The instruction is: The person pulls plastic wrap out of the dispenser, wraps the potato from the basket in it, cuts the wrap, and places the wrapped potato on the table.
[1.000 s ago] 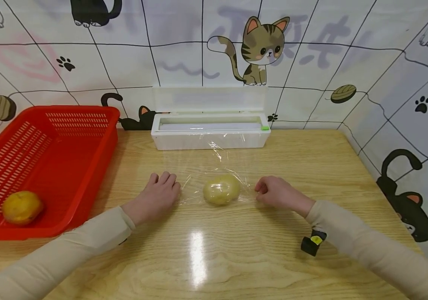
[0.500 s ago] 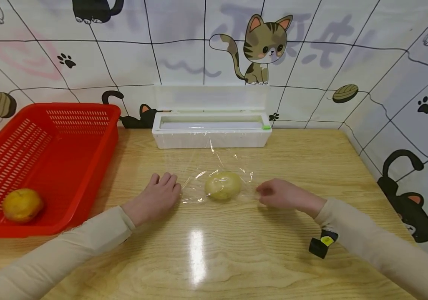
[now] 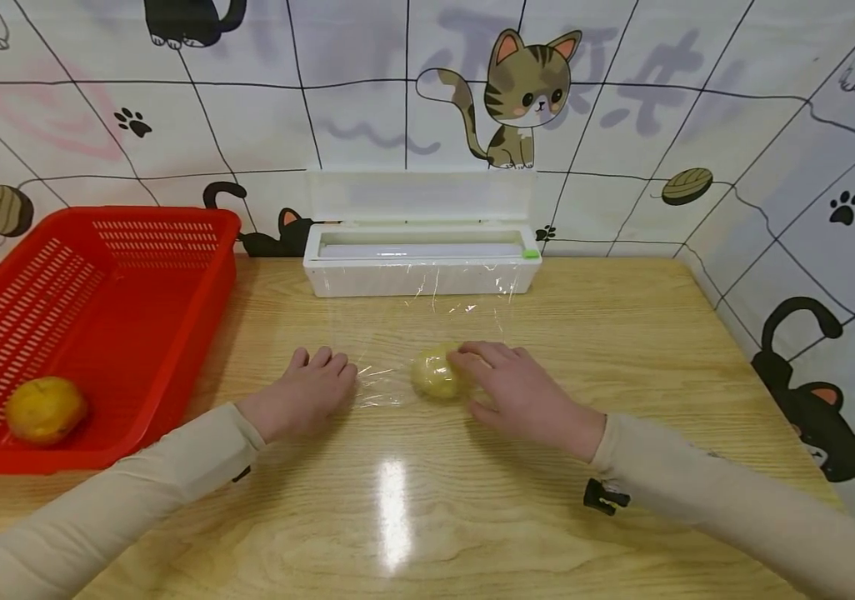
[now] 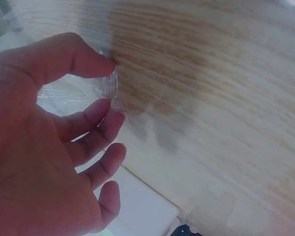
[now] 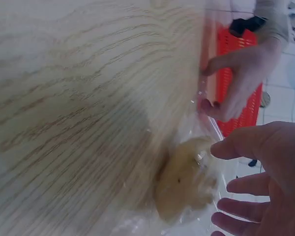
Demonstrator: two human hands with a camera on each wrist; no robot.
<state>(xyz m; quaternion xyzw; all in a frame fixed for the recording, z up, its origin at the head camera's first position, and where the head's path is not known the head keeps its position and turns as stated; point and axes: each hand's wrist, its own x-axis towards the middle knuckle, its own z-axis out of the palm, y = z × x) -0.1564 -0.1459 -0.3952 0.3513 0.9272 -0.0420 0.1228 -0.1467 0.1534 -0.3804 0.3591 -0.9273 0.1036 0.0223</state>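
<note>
A pale yellow potato (image 3: 435,372) lies on the table under clear plastic wrap (image 3: 382,388), which stretches back to a white dispenser box (image 3: 422,278). My left hand (image 3: 307,393) is left of the potato, at the wrap's near edge. In the left wrist view, its thumb and curled first fingers hold the edge of the wrap, which bunches at the fingertips (image 4: 105,104). My right hand (image 3: 521,400) reaches over the potato's right side with fingers spread and partly hides it. In the right wrist view, the thumb tip is right at the wrapped potato (image 5: 184,179).
A red basket (image 3: 206,333) stands at the left with a yellow, potato-like item (image 3: 46,410) inside. The dispenser's lid (image 3: 420,196) is raised at the back, against a cat-print wall covering (image 3: 367,125). The wooden table (image 3: 307,517) extends in front.
My right hand has moved left from beside the wrap onto the potato's right side, its fingers spreading. The wrap there has lowered around the potato. My left hand has stayed almost in place.
</note>
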